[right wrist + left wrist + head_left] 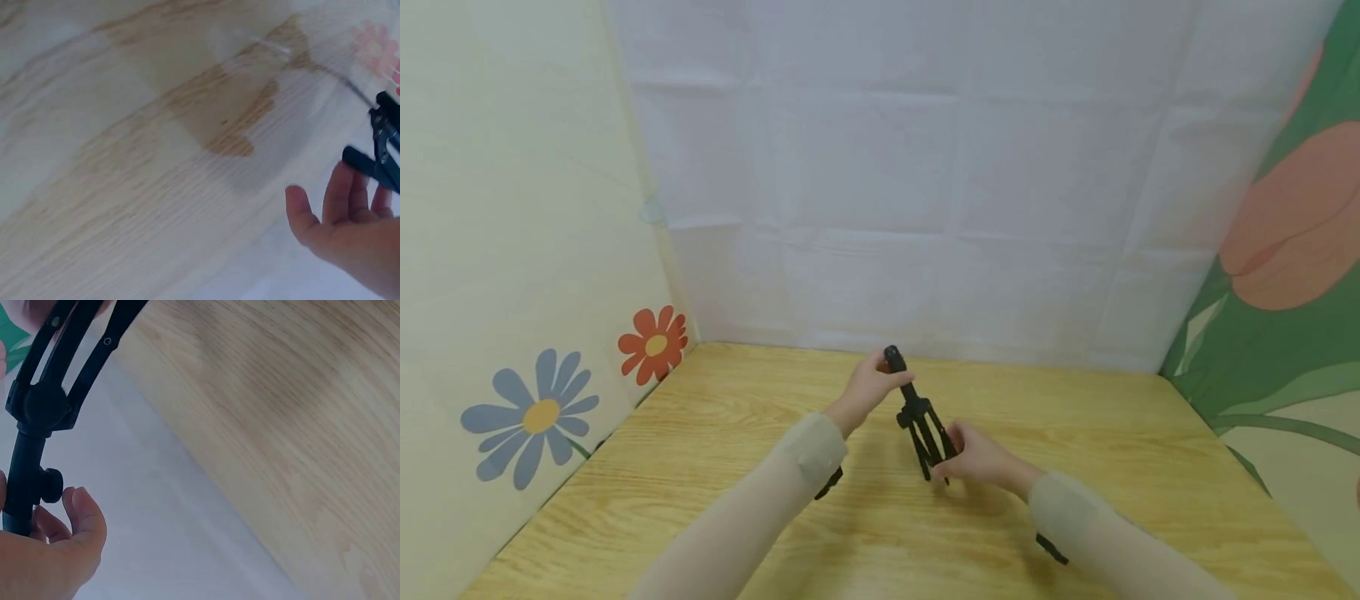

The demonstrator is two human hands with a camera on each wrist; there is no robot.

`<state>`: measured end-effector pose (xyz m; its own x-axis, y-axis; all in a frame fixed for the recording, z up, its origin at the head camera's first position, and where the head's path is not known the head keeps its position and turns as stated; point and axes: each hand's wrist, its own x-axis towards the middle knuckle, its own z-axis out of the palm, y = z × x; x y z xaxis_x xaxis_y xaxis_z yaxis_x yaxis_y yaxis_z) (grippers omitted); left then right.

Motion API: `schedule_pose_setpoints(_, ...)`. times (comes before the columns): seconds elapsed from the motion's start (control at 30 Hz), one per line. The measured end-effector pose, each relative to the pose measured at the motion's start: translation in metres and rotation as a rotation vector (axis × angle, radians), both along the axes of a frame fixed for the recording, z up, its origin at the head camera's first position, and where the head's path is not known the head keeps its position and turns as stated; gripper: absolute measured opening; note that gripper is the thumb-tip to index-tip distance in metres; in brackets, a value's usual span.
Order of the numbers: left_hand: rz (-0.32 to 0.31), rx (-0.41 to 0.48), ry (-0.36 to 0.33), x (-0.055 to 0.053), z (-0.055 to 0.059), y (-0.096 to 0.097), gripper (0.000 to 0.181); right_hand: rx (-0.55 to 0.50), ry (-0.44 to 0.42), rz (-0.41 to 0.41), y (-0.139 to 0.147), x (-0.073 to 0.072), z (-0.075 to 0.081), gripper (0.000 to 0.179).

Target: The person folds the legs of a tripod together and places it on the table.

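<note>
Fingers [87, 515] of the left hand [861, 392] gripped the mini tripod [916, 407]; the right hand's [985, 458] curled around a leg [365, 164]. It tilted toward 11 o'clock over the table [700, 437]; a loose side knob [52, 485] (tightness unverifiable) could have let its column [25, 465] slip.

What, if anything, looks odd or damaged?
Right wrist view: the tabletop looks hazy, with brown patches absent from the head view, possibly ghosting. The tripod tilts, gripped by the left hand; no damage shows.
</note>
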<state>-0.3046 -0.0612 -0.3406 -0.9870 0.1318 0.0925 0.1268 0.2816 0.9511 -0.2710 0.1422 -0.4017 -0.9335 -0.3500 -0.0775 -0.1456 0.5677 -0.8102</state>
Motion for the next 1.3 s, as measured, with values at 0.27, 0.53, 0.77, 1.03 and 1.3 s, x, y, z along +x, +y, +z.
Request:
schedule_pose_setpoints(0.27,-0.013,0.010,-0.011,-0.001,-0.006,-0.001,0.035,-0.053,0.097,-0.073,0.005,-0.001,-0.002,0.028)
schedule_pose_setpoints(0.53,-0.031,0.056,0.021,-0.003,-0.007,0.001,0.032,-0.055,0.085,-0.040,0.013,-0.003,-0.001,0.033)
schedule_pose_setpoints(0.77,-0.032,0.061,0.062,-0.004,-0.009,0.000,0.043,-0.114,-0.016,0.125,0.027,-0.010,-0.002,0.064)
schedule_pose_setpoints(1.03,-0.033,0.033,0.112,-0.006,-0.008,0.001,0.037,-0.095,-0.059,0.247,0.030,-0.013,-0.003,0.069)
schedule_pose_setpoints(1.3,-0.036,0.058,0.110,-0.004,-0.005,0.005,0.036,-0.069,-0.072,0.269,0.030,-0.016,-0.006,0.071)
